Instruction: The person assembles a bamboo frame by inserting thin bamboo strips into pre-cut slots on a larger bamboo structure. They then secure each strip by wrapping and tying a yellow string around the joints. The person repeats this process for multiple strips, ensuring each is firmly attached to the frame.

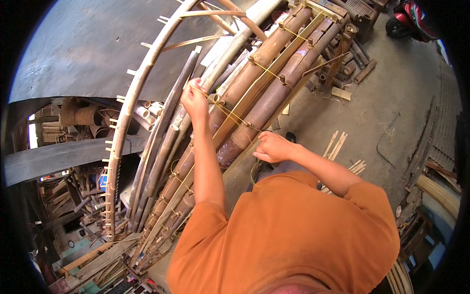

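The left forearm (206,161) reaches forward, almost straight ahead, its hand (194,102) with the fingers (194,84) curled in. The right forearm (325,167) slants inward, its hand (275,147) closer to the torso (293,225), fingers bent tightly. The two hands are apart.

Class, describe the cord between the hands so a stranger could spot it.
Find the two thick brown bamboo poles running diagonally. A thin yellow cord crosses them. Unlike the similar cords farther up, this one runs between the left hand and right hand.
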Demonstrator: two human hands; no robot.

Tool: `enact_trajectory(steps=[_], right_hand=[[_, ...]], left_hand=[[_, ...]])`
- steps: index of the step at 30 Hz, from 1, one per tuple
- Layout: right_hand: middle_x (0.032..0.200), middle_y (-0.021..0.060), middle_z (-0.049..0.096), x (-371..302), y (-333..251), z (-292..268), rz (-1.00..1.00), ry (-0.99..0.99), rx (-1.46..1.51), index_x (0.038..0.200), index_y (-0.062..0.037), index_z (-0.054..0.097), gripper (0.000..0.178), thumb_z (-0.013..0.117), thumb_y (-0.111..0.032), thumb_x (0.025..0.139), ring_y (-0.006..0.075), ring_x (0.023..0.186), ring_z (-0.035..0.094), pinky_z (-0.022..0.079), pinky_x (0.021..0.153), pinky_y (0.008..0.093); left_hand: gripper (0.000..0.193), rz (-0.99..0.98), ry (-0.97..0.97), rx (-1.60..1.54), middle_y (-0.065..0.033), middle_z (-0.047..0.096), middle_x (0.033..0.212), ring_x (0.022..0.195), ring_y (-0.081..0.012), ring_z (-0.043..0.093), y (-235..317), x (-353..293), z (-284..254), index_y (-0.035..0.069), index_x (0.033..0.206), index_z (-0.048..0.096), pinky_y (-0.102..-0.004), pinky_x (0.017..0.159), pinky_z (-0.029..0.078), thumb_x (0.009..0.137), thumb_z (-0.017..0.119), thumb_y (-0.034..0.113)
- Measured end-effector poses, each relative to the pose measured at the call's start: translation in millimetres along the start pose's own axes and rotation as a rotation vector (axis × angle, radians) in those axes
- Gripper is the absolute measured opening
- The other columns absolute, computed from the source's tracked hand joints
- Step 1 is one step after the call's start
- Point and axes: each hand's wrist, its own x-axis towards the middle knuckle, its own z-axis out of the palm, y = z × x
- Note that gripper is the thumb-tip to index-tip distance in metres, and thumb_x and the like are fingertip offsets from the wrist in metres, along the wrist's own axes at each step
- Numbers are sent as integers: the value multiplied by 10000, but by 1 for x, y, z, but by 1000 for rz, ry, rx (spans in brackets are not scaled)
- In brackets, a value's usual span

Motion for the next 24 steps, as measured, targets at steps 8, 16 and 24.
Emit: enact_trajectory(steps=[8, 16, 24], right_hand=[[867, 217, 657, -64, -11, 65, 577, -235, -662, 899, -33, 700, 281, 563, -277, 873, 320, 910, 624, 361, 1042, 443], [1061, 38, 631, 35, -123, 154, 870, 106, 1545, 1093, -115, 661, 326, 619, -388, 918, 175, 978, 569, 454, 904, 403], [962, 163, 648, 210, -177, 137, 393, 334, 507, 942, -51, 645, 371, 449, -366, 955, 321, 963, 598, 372, 983, 499]], left_hand=[[236, 158, 49, 787, -246, 669, 867, 835, -426, 656, -103, 37, -66, 31, 840, 689, -505, 758, 509, 861, 503, 173], [271, 110, -259, 920, -218, 666, 841, 821, -354, 657, -77, -28, -277, -14, 899, 625, -431, 759, 509, 968, 451, 183], [297, 51, -192, 813, -174, 680, 989, 948, -354, 631, -113, -172, -179, 59, 1087, 616, -427, 811, 455, 894, 635, 284]])
